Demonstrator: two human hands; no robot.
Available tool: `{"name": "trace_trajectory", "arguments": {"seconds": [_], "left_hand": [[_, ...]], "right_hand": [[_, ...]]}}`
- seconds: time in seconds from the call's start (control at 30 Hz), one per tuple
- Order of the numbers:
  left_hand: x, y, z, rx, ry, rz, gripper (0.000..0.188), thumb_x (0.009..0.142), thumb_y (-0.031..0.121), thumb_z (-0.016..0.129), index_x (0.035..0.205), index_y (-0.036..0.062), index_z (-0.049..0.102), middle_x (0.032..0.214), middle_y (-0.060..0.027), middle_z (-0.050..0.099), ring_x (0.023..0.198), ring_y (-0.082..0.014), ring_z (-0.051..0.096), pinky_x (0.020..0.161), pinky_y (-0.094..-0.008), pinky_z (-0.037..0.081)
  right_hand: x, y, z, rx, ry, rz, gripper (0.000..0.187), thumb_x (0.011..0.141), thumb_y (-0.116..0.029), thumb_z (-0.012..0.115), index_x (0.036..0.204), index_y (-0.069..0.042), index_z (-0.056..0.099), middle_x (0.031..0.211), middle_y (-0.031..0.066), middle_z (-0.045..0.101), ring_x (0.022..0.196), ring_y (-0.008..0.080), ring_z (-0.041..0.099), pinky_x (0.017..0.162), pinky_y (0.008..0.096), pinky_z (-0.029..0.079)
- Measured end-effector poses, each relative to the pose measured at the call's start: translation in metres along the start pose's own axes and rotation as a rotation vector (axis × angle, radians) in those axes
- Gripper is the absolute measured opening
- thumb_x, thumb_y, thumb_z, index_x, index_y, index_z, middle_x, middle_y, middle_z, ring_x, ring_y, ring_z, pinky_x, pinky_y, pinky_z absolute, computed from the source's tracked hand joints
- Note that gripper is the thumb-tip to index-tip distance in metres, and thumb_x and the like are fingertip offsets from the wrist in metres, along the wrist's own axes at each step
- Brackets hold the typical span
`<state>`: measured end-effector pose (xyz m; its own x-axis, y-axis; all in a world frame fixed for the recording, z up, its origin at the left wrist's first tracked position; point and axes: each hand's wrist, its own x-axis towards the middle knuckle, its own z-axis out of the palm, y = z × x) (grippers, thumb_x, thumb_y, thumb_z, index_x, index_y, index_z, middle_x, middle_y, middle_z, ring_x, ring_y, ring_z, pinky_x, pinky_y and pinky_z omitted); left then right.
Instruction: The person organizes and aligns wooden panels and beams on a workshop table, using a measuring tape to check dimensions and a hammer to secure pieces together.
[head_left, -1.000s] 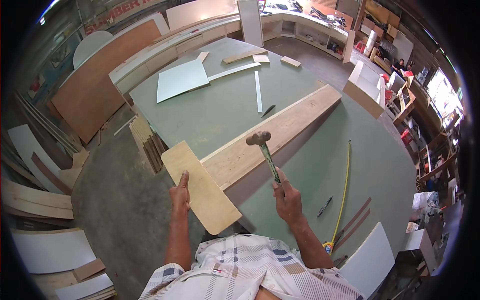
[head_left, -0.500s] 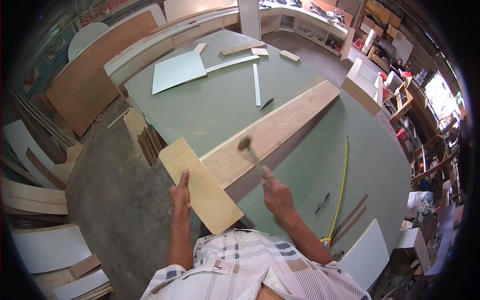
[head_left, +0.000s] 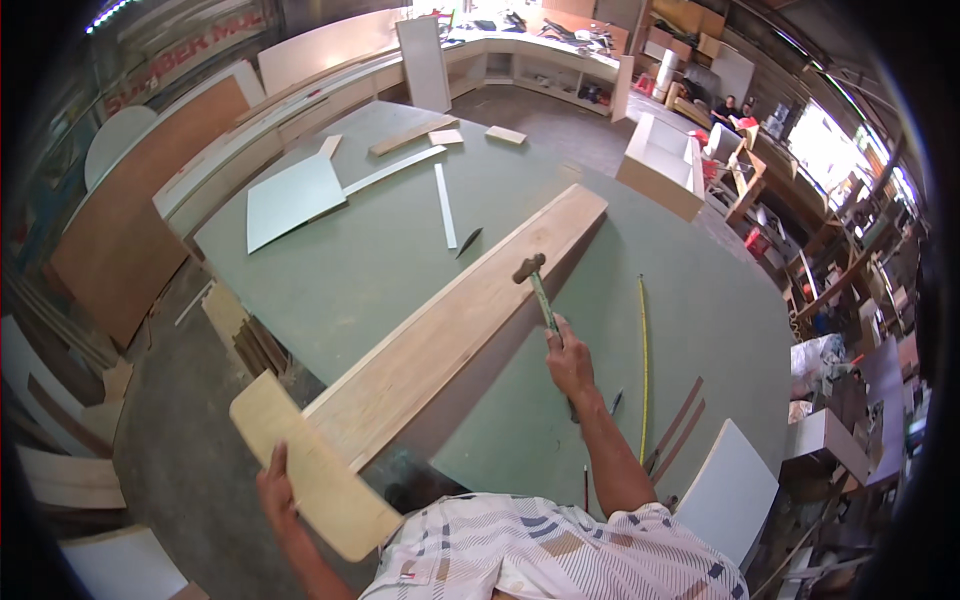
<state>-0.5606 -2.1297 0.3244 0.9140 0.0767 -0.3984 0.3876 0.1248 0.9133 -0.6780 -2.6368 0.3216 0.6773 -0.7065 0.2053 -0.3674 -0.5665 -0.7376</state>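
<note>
My right hand (head_left: 570, 362) is wrapped round the handle of a hammer (head_left: 528, 268). Its head hangs over the far half of a long plywood board (head_left: 450, 335), apart from the surface as far as I can tell. Across the near left end of that board lies a shorter plywood panel with rounded corners (head_left: 315, 470). My left hand (head_left: 277, 487) grips this panel at its outer edge, thumb on the upper face and the other fingers mostly hidden underneath. A dark blade-shaped piece (head_left: 469, 241) lies just left of the long board.
On the green table (head_left: 545, 430), right of the board, lie an extended yellow measuring tape (head_left: 643, 360) and two thin brown strips (head_left: 680, 430). A white panel (head_left: 296, 203) and several offcuts sit at the far left. A white-faced board (head_left: 730, 490) is near right; an open box (head_left: 665, 165) stands beyond.
My right hand has carried the hammer farther out along the long board, away from the rounded panel. My left hand still holds the panel. The whole view has shifted.
</note>
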Motion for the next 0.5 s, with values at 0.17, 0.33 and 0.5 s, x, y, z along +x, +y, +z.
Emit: {"name": "trace_trajectory", "arguments": {"seconds": [0.17, 0.33, 0.5], "left_hand": [[-0.003, -0.008, -0.094, 0.000, 0.040, -0.010, 0.047, 0.095, 0.031, 0.073, 0.120, -0.0088, 0.065, 0.105, -0.0127, 0.072, 0.087, -0.0198, 0.070, 0.075, -0.0341, 0.057], [-0.024, 0.003, -0.104, -0.072, 0.098, 0.004, 0.047, 0.094, 0.026, 0.075, 0.123, -0.0086, 0.063, 0.110, -0.0127, 0.071, 0.091, -0.0203, 0.070, 0.077, -0.0345, 0.057], [-0.015, -0.006, -0.110, -0.098, 0.103, 0.042, 0.047, 0.093, 0.022, 0.075, 0.126, -0.0085, 0.060, 0.116, -0.0138, 0.069, 0.096, -0.0206, 0.069, 0.081, -0.0344, 0.057]], "right_hand": [[0.055, 0.055, -0.009, -0.106, 0.012, 0.078, 0.046, 0.104, -0.031, 0.048, 0.141, -0.005, 0.051, 0.110, 0.0318, 0.067, 0.104, 0.0516, 0.062, 0.089, 0.0550, 0.051], [0.080, 0.035, 0.009, -0.097, 0.074, 0.045, 0.045, 0.103, -0.031, 0.048, 0.141, -0.006, 0.051, 0.103, 0.0315, 0.068, 0.097, 0.0512, 0.065, 0.084, 0.0570, 0.052], [0.110, 0.057, 0.039, -0.250, -0.027, 0.058, 0.043, 0.103, -0.029, 0.047, 0.139, -0.006, 0.052, 0.095, 0.0307, 0.069, 0.090, 0.0510, 0.066, 0.078, 0.0574, 0.053]]}}
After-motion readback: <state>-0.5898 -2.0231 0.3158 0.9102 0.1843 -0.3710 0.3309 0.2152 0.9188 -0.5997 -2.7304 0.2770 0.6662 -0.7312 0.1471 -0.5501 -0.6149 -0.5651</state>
